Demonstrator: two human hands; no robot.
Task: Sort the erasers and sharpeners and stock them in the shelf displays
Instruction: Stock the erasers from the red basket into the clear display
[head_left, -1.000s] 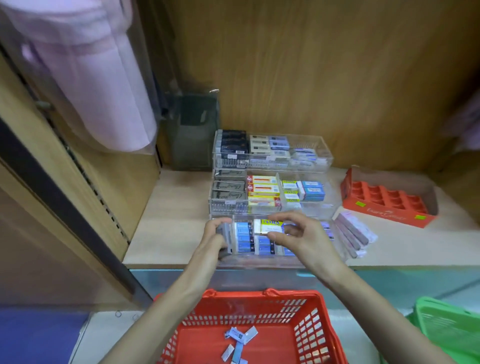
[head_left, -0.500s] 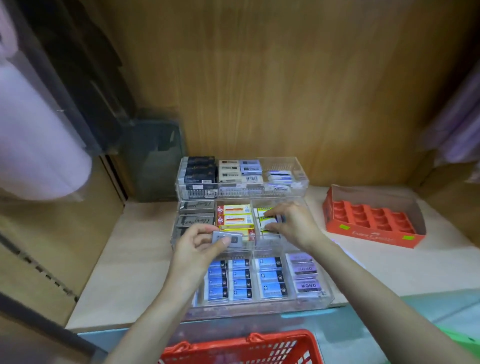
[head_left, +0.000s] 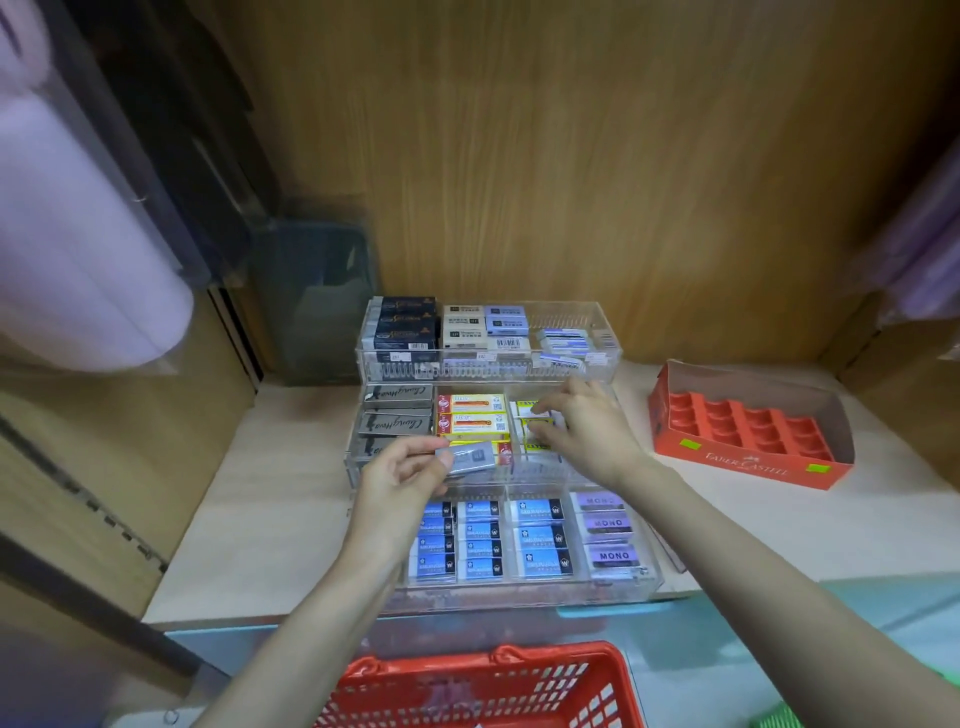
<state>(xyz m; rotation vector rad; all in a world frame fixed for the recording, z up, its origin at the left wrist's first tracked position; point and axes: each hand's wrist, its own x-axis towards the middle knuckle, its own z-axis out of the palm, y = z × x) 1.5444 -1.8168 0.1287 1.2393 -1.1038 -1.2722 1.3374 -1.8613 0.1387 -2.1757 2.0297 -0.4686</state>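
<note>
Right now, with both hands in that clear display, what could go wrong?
1. The left hand pinches the grey eraser by one end above the red-and-yellow erasers. It might slip into that wrong compartment rather than beside the grey Chung Hwa erasers.
2. The right hand touches the yellow-labelled erasers. A nudge could push that row askew.

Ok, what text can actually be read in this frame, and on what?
"FABER-CASTELL": front wall of the red cardboard tray.
"MONO": purple erasers, front tier, right compartment.
"ChungHwa": grey erasers, middle tier, seen upside down.
Too blurred: blue erasers, yellow-red erasers, the held eraser in the left hand.
</note>
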